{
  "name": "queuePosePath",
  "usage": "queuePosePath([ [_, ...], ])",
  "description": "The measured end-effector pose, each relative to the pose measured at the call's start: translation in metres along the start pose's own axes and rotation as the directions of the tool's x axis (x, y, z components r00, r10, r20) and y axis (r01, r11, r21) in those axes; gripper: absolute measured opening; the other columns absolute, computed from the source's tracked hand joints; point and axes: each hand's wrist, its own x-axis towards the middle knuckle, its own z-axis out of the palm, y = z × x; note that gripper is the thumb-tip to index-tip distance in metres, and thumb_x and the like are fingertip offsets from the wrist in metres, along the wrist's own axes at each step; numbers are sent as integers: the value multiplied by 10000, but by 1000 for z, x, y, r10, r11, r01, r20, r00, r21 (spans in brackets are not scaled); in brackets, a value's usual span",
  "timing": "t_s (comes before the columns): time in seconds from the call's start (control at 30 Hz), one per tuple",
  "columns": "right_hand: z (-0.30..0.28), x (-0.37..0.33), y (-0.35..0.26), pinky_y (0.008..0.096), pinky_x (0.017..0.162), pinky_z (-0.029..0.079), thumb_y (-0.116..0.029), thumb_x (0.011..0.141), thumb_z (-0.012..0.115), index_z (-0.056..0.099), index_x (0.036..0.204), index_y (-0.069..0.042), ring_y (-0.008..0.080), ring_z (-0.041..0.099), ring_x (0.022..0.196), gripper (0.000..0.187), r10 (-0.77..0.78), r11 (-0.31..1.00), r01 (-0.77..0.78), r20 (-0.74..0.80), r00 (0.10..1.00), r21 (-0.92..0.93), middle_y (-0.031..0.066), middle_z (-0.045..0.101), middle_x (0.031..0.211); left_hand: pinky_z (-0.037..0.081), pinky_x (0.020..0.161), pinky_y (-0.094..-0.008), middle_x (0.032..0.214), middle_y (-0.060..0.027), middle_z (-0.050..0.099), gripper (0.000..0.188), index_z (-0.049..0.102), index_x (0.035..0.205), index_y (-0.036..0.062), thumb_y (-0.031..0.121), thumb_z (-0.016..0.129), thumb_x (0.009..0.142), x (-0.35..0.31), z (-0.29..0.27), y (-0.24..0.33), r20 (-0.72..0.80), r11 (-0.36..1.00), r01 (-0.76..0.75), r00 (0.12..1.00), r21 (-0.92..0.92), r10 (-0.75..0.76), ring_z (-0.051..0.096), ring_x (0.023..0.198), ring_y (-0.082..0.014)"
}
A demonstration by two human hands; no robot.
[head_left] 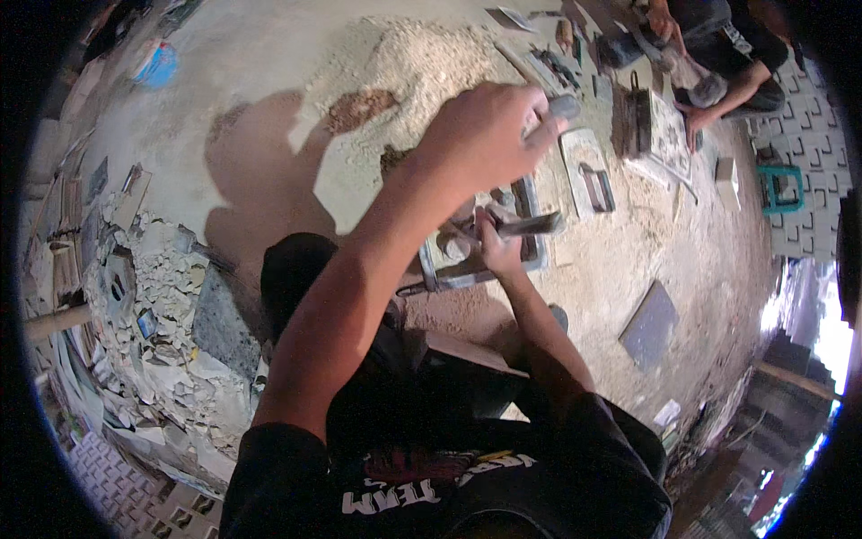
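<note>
Over the metal frame (462, 281), our right hand (501, 251) curls round a grey bar (537, 225) at the frame's three o'clock, likely stiff and heavy, best gripped mid-length, while our left hand (496, 128), clenched on a grey lump (565, 107), hovers toward twelve o'clock.

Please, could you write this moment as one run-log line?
left hand: raised, gripping grey object | right hand: holding dark bar | rectangular frame: beneath right hand
</note>
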Motion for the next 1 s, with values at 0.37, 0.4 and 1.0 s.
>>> queuePosePath([
  [0.37, -10, 6, -27, 234, 451, 233, -206, 959, 464, 455, 714, -66, 47, 328, 507, 283, 439, 791, -305, -145, 887, 530, -39, 381, 576, 507, 691, -359, 829, -138, 674, 303, 639, 892, 33, 332, 598, 868, 5, 10, -1, -12, 996, -38, 999, 80, 39, 667, 822, -268],
  [0.4, -14, 6, -37, 231, 452, 233, -209, 961, 468, 447, 704, -72, 46, 326, 510, 292, 472, 769, -310, -169, 865, 559, -40, 380, 578, 506, 691, -360, 828, -137, 674, 302, 639, 892, 33, 331, 598, 867, 2, 12, -2, -5, 996, -26, 1000, 83, 26, 667, 825, -264],
  [1.0, 1, 32, -51, 243, 461, 276, -219, 957, 505, 386, 605, -85, 51, 328, 518, 394, 504, 714, -125, -382, 775, 689, -46, 343, 541, 508, 705, -359, 837, -159, 672, 302, 628, 906, 14, 312, 606, 861, 5, 16, 3, -18, 997, -57, 998, 59, 58, 667, 810, -286],
])
